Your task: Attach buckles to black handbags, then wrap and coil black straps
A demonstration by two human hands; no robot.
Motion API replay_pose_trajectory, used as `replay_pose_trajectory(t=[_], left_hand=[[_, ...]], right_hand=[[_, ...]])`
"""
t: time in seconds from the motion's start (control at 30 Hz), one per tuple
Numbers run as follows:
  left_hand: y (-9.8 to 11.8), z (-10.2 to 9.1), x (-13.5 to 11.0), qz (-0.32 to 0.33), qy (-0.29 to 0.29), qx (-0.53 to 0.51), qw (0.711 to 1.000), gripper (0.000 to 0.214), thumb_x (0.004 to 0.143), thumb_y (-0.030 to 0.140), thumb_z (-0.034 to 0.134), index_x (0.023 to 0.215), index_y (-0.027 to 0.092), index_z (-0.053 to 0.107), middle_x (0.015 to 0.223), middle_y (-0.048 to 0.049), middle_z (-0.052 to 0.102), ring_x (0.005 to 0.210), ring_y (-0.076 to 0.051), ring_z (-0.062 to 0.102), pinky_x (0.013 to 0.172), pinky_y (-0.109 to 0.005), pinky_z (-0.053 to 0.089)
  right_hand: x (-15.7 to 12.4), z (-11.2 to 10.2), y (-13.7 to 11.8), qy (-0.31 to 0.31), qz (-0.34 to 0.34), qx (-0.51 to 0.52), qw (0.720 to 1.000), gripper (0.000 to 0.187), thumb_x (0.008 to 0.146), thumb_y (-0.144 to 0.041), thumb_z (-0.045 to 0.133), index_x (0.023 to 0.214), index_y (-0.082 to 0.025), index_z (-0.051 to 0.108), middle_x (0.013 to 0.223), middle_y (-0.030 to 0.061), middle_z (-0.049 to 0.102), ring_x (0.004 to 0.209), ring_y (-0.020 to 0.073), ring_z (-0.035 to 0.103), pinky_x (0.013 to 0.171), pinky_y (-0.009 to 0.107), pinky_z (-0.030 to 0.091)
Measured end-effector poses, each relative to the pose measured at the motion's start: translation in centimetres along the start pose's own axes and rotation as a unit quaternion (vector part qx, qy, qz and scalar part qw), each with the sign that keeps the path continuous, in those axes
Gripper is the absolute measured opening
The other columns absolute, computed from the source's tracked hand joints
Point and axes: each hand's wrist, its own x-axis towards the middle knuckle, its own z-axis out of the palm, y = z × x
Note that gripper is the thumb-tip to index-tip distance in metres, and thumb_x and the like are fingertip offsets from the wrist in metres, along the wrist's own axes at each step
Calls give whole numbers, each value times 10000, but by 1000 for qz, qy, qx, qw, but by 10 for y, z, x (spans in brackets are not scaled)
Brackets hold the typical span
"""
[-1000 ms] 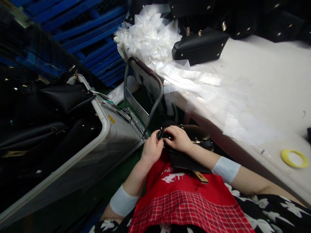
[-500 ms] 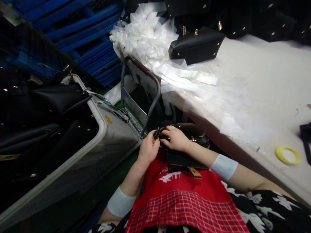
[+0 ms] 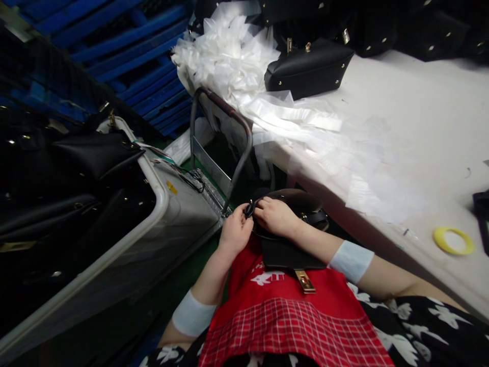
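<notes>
A black handbag [image 3: 294,254] rests against my red apron, its mouth open upward and its flap with a gold clasp [image 3: 305,282] hanging toward me. At the bag's left end, my left hand [image 3: 237,228] is closed on a small black strap end [image 3: 249,209] with metal hardware. My right hand [image 3: 278,216] curls over the bag's rim right beside it, fingers bent and pressed to the same end. What its fingertips grip is hidden. Another strap fitting [image 3: 315,218] shows at the bag's right end.
A grey bin [image 3: 164,209] piled with black bags [image 3: 95,153] stands at left, beside a trolley handle [image 3: 248,135]. On the white table [image 3: 416,117] at right are crumpled white wrapping sheets [image 3: 233,56], a black bag [image 3: 309,71] and a yellow tape roll [image 3: 453,240]. Blue pallets [image 3: 133,56] stand behind.
The flap with its gold clasp has dropped lower and now faces up more. Both hands stay at the bag's left end, with only slight finger movement.
</notes>
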Motion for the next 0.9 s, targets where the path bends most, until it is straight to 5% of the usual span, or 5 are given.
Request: replay_pose_trajectory(t=[0.3, 0.43, 0.57, 0.7, 0.9], left_hand=[[-7, -1, -1, -14, -18, 7, 1000, 361, 849, 225, 507, 1184, 135, 607, 660, 11, 598, 602, -149, 563, 602, -239, 417], [-4, -6, 0, -11, 3, 5, 1000, 366, 852, 233, 495, 1187, 128, 598, 738, -27, 659, 676, -176, 622, 675, -263, 465], [2, -20, -5, -29, -3, 45, 999, 367, 836, 223, 492, 1171, 122, 605, 852, -82, 715, 773, -218, 674, 743, -297, 492], [2, -37, -15, -58, -2, 106, 993, 377, 840, 231, 482, 1183, 134, 606, 902, -99, 730, 820, -242, 691, 764, -315, 497], [-3, -43, -16, -67, 0, 122, 990, 332, 856, 248, 510, 1157, 148, 610, 790, -66, 711, 784, -229, 686, 712, -289, 488]], right_hand=[[-1, 6, -1, -80, -23, 0, 997, 314, 974, -366, 483, 1000, -137, 695, 996, 156, 659, 981, 258, 574, 843, 362, 452], [-5, 3, 2, -20, 3, 114, 993, 246, 928, -302, 563, 1057, -126, 677, 1063, 161, 682, 1026, 258, 605, 933, 396, 458], [-30, -34, 15, 61, 64, 349, 933, 289, 879, -168, 535, 1145, -154, 647, 1147, 97, 684, 1061, 206, 627, 979, 367, 467], [-73, -85, 21, -78, -56, 467, 879, 453, 829, -145, 556, 1280, -176, 590, 1270, 75, 630, 1162, 206, 591, 1028, 370, 445], [-82, -74, -20, -11, -17, 403, 915, 272, 874, -284, 631, 1118, -185, 697, 1108, 81, 707, 1025, 198, 651, 959, 334, 484]])
